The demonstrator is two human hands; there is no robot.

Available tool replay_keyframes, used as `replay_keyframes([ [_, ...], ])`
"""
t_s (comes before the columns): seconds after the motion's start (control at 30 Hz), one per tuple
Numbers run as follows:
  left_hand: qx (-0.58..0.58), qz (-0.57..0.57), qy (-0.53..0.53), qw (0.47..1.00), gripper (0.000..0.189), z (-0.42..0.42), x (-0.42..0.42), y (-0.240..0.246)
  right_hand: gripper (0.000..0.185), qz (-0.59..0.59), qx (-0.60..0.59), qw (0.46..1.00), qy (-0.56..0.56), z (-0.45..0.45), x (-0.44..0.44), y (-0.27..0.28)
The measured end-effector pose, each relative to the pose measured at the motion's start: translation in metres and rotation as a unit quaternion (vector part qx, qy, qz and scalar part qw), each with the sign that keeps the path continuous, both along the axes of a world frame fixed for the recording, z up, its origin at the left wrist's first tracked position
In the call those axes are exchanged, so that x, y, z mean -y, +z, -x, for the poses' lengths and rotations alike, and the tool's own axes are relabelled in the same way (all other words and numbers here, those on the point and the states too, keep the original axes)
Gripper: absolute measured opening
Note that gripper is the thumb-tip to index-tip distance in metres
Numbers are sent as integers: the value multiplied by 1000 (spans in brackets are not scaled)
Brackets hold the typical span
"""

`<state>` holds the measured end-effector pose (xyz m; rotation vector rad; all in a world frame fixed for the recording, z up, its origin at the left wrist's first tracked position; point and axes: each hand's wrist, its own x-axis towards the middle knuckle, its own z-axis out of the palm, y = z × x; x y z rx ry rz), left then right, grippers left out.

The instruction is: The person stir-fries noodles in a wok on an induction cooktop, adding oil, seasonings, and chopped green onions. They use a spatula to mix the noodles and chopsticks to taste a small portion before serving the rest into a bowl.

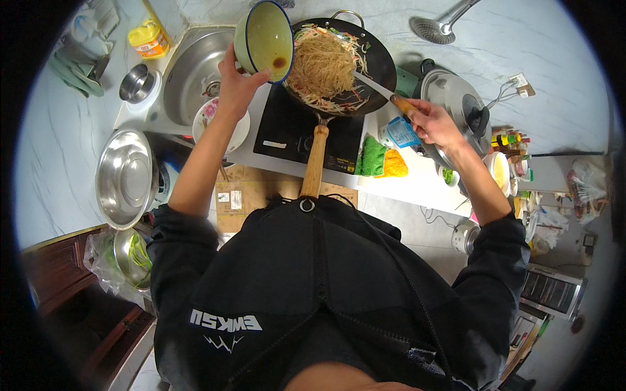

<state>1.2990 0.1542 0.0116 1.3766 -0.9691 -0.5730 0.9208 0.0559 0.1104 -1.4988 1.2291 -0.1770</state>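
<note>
My left hand [239,83] grips an enamel bowl [266,36] with a dark blue rim, tilted on its side at the wok's left edge. A little brown liquid [279,62] clings inside it. My right hand [433,122] holds the wooden handle of a metal spatula [374,84], its tip at the noodles. Brown thin noodles [323,66] sit heaped on shredded vegetables [337,105] in the black wok [384,63]. The wok rests on a black induction cooker [283,127], its long wooden handle [314,159] pointing towards me.
Left of the cooker are a steel sink [183,73], a floral bowl [237,134] and a steel basin [124,178]. On the right stand a lidded pot [450,95], a green cloth [373,156] and an orange cloth [392,163]. A skimmer [435,30] lies beyond.
</note>
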Motion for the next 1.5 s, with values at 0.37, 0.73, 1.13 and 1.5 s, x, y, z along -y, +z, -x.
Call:
replay_keyframes([
  [0.37,-47,16,-25,998,86,3,-6,2,55,642,-366,578,345,-20,20,81],
  [0.73,-65,31,-19,997,81,8,-11,10,62,679,-413,541,275,3,29,20],
  [1.13,-244,37,-84,965,67,19,-15,23,55,606,-356,666,252,14,-9,-89],
  [1.5,-251,80,-197,944,70,43,30,34,26,565,-126,766,280,-72,-36,-61],
])
